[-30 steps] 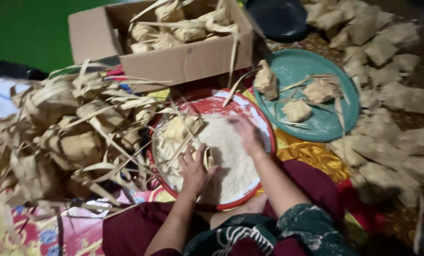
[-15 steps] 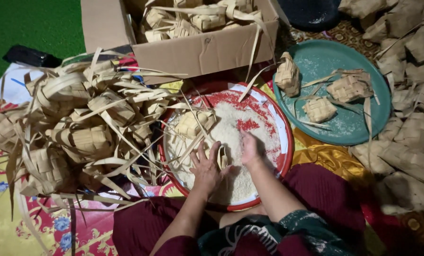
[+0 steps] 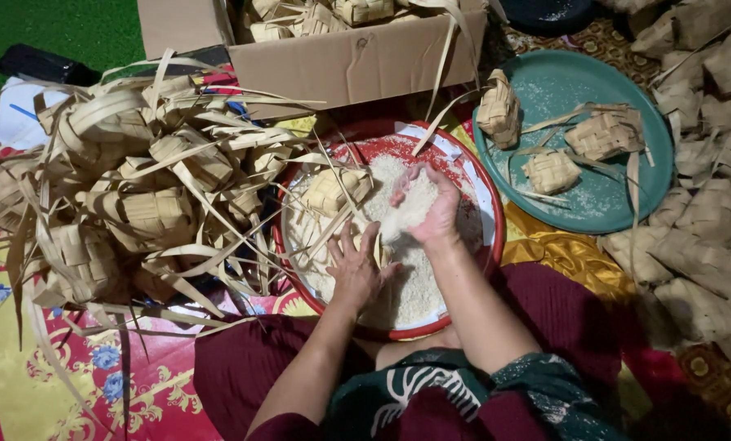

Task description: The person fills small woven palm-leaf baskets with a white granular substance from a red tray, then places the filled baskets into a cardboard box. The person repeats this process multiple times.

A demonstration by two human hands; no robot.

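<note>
- Far left, the heap of empty woven palm-leaf pouches (image 3: 129, 204) sat where it had a second before, loose strips splaying over the patterned mat (image 3: 22, 384).
- The left hand (image 3: 356, 265) had slid toward the near side of the red-rimmed tray (image 3: 492, 245); it lay flat, fingers spread, and seemed to steady a pouch under the palm, though that pouch was mostly hidden.
- One empty pouch (image 3: 337, 189) rested inside the tray on the rice (image 3: 414, 290), just left of the hands.
- The right hand (image 3: 431, 208) had come up off the grain since half a second earlier: now cupped around a scoop of white rice, with grains streaming down toward the left hand.
- By the look of it, scooping had given way to pouring, so a filling step was under way.
- Behind, the cardboard box (image 3: 349, 61) held more pouches.
- Right, three filled pouches (image 3: 606, 135) lay on the green tray (image 3: 651, 188), unmoved.
</note>
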